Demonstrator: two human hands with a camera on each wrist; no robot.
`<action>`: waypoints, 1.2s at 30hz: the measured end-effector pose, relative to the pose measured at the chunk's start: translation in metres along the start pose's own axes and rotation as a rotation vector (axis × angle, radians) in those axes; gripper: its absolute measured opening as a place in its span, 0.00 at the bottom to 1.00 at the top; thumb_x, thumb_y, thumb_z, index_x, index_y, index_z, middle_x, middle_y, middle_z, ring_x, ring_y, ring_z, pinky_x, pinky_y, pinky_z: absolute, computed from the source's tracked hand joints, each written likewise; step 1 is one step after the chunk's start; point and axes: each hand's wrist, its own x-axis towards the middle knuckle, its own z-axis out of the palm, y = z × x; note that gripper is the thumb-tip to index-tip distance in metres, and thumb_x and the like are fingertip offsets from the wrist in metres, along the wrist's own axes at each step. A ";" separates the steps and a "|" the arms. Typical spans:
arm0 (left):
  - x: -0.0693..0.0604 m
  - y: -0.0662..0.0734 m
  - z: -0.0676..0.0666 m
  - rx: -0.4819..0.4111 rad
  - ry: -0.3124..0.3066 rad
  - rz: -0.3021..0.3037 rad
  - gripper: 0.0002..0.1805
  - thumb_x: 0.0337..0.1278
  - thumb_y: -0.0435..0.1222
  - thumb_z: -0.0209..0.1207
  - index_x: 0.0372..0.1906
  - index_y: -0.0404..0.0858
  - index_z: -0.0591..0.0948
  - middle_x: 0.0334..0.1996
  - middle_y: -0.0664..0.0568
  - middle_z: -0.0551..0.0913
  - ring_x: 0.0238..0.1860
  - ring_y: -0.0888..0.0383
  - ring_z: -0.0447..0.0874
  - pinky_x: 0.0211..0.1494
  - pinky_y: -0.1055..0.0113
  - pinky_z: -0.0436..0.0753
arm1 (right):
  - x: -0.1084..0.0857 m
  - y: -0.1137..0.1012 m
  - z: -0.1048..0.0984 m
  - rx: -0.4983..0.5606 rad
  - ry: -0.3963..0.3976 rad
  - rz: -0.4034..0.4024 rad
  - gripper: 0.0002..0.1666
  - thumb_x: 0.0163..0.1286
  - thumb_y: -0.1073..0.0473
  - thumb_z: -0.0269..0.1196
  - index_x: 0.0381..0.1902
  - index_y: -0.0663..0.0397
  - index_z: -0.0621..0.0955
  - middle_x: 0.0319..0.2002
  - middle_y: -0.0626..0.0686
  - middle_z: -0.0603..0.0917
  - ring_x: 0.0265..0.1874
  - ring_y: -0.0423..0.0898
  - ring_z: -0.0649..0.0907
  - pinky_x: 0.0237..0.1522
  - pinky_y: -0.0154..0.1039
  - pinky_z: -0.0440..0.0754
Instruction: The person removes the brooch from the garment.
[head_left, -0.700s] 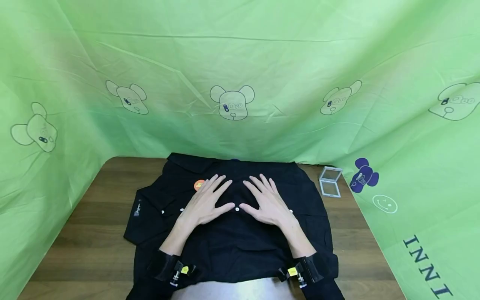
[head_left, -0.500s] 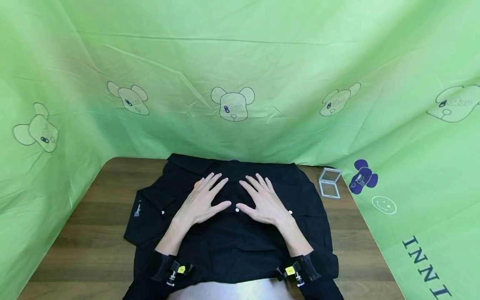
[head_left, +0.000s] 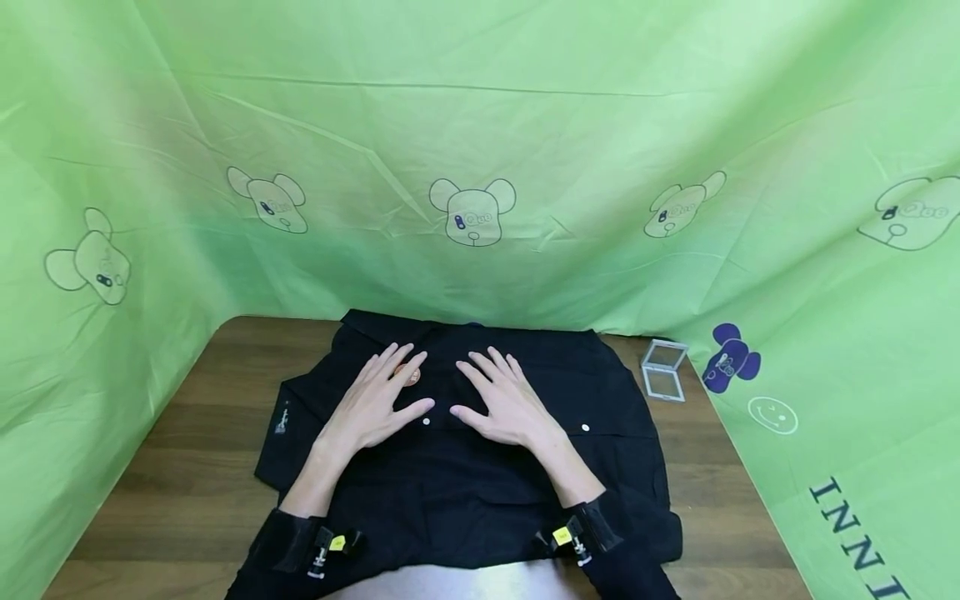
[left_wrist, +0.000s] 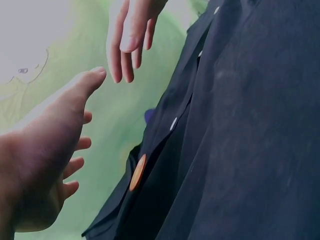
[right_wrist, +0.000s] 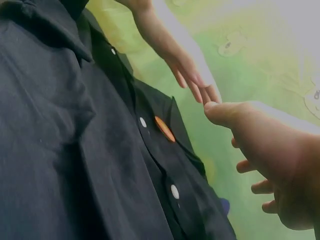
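Observation:
A black shirt (head_left: 480, 492) with white buttons (head_left: 585, 427) lies spread across the table. My left hand (head_left: 375, 408) hovers over its left half, fingers straight and spread, palm down. Part of an orange round badge (left_wrist: 138, 172) on the shirt is hidden behind those fingers in the head view. To the right, my right hand (head_left: 506, 404) is held over the middle of the shirt, its fingers likewise extended. Both wrist views show the hands apart from the cloth and holding nothing. The thumbs point towards each other with a gap between them.
A small clear hinged case (head_left: 663, 369) stands open at the table's far right corner. The wooden table (head_left: 165, 467) shows on both sides of the shirt. A green curtain (head_left: 480, 125) printed with bear heads hangs behind and along the sides.
Both hands have drifted left above the shirt, still spread. My left hand's fingers now cross the orange badge, and a button that lay by the thumbs is covered differently. The shirt has stayed put.

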 end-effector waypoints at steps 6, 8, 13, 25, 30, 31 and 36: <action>-0.008 -0.013 -0.006 -0.013 0.022 -0.039 0.47 0.79 0.64 0.62 0.91 0.51 0.64 0.92 0.42 0.61 0.93 0.36 0.55 0.92 0.29 0.57 | 0.012 -0.011 0.006 0.005 0.004 -0.019 0.48 0.82 0.27 0.61 0.87 0.46 0.72 0.86 0.61 0.73 0.88 0.68 0.67 0.87 0.74 0.64; -0.010 -0.017 -0.007 -0.018 0.026 -0.050 0.47 0.79 0.64 0.62 0.91 0.50 0.64 0.92 0.42 0.62 0.93 0.35 0.54 0.92 0.29 0.57 | 0.017 -0.014 0.008 0.001 -0.003 -0.023 0.48 0.82 0.27 0.60 0.87 0.45 0.71 0.86 0.60 0.73 0.88 0.68 0.67 0.87 0.73 0.64; -0.014 -0.028 -0.006 -0.026 0.037 -0.078 0.46 0.81 0.63 0.61 0.91 0.49 0.63 0.91 0.40 0.61 0.93 0.34 0.53 0.91 0.27 0.57 | 0.027 -0.021 0.013 0.002 -0.009 -0.039 0.48 0.82 0.27 0.60 0.87 0.46 0.72 0.85 0.60 0.74 0.88 0.68 0.69 0.87 0.71 0.66; -0.021 -0.047 -0.006 -0.068 0.032 -0.123 0.48 0.79 0.62 0.64 0.92 0.48 0.62 0.92 0.40 0.60 0.94 0.36 0.52 0.93 0.31 0.54 | 0.050 -0.029 0.029 0.035 0.061 -0.106 0.42 0.83 0.36 0.65 0.81 0.56 0.77 0.78 0.62 0.80 0.82 0.65 0.77 0.84 0.66 0.74; -0.023 -0.054 -0.004 -0.088 0.025 -0.132 0.48 0.79 0.61 0.64 0.92 0.47 0.62 0.92 0.40 0.60 0.94 0.35 0.51 0.94 0.31 0.53 | 0.059 -0.030 0.037 0.066 0.084 -0.107 0.37 0.83 0.41 0.67 0.77 0.59 0.80 0.75 0.61 0.84 0.80 0.63 0.80 0.82 0.64 0.76; -0.023 -0.055 -0.004 -0.089 0.023 -0.135 0.48 0.79 0.62 0.64 0.92 0.47 0.62 0.92 0.40 0.60 0.94 0.35 0.51 0.94 0.31 0.53 | 0.061 -0.031 0.038 0.066 0.081 -0.103 0.36 0.83 0.42 0.68 0.77 0.58 0.80 0.75 0.60 0.84 0.80 0.62 0.80 0.83 0.63 0.76; -0.024 -0.058 -0.004 -0.089 0.012 -0.150 0.48 0.79 0.61 0.64 0.92 0.47 0.62 0.92 0.39 0.60 0.94 0.35 0.51 0.94 0.31 0.53 | 0.075 -0.036 0.046 0.049 0.053 -0.096 0.35 0.82 0.42 0.69 0.76 0.57 0.82 0.75 0.59 0.84 0.79 0.59 0.80 0.82 0.61 0.77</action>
